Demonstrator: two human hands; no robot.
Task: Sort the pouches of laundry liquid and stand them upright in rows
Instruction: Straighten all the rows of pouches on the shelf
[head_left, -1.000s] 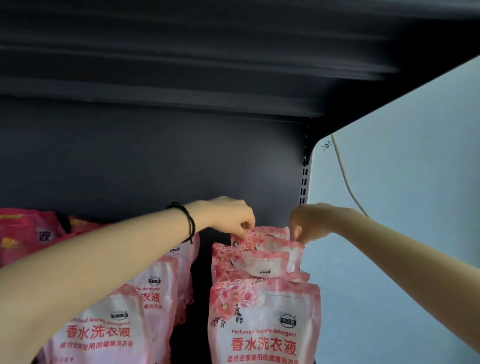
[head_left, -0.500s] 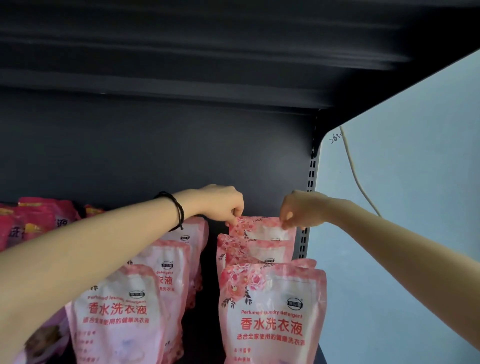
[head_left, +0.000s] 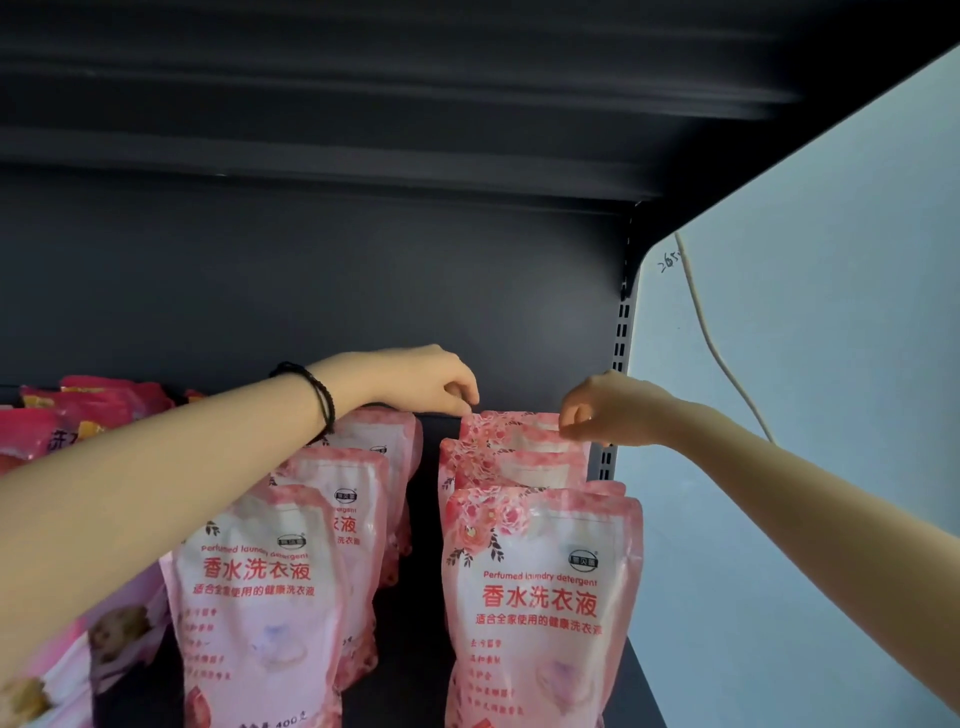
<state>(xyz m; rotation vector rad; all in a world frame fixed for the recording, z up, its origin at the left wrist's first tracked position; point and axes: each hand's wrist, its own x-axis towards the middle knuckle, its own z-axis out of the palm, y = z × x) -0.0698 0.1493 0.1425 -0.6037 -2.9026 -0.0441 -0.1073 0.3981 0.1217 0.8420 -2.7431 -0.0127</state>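
Pink pouches of perfumed laundry liquid stand upright in two rows on a dark shelf (head_left: 410, 670). The right row runs from a front pouch (head_left: 540, 608) to the rearmost pouch (head_left: 506, 428) by the back panel. My left hand (head_left: 431, 384), with a black band on its wrist, pinches the top left corner of that rearmost pouch. At the top right corner of the same pouch my right hand (head_left: 597, 408) pinches its edge. The left row (head_left: 260, 587) stands under my left forearm.
Darker red pouches (head_left: 78, 410) sit at the far left of the shelf. A different pale pouch (head_left: 67, 675) lies at the lower left. The upper shelf (head_left: 363, 104) hangs overhead. A slotted upright (head_left: 621, 338) and a pale blue wall (head_left: 805, 415) with a cable close the right side.
The view has tilted down, so more of both rows shows. Both hands keep their pinch on the rearmost right pouch, which now stands lower behind the row.
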